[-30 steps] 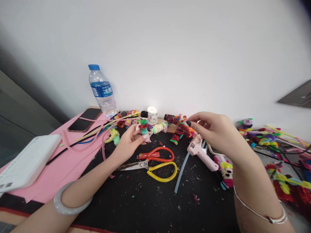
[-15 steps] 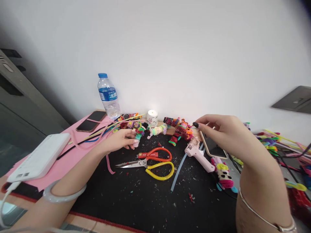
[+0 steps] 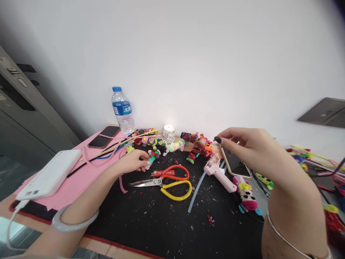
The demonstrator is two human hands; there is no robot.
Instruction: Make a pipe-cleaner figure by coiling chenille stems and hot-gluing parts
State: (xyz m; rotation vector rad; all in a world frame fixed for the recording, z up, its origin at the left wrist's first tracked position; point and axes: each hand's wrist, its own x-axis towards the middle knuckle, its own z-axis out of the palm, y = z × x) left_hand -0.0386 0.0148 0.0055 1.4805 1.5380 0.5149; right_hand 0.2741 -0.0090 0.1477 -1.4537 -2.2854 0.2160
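My left hand (image 3: 135, 160), wearing a pale bangle, has its thumb and fingers closed on the end of a small fuzzy pipe-cleaner figure (image 3: 154, 156) in teal, green and pink, low over the black mat (image 3: 151, 223). My right hand (image 3: 242, 144) hovers over a phone (image 3: 236, 163), its fingers bent and apart; nothing shows in them. Its thumb is nearest to a dark red fuzzy figure (image 3: 195, 151). Scissors (image 3: 159, 182) with orange and yellow handles lie between the hands. Right of them rests a pink glue gun (image 3: 219, 175), a translucent glue stick (image 3: 196, 192) beside it.
At the back stand a water bottle (image 3: 123, 111) and a white paper cup (image 3: 168, 133). Pink sheets (image 3: 61, 199) on the left carry a white power bank (image 3: 50, 174) and a dark phone (image 3: 104, 136). A white-and-pink figure (image 3: 246, 194) lies right. Scraps dot the mat.
My left hand has drawn slightly left, and more of the teal-green figure shows in it. My right hand stays nearly in place. The view has shifted a little.
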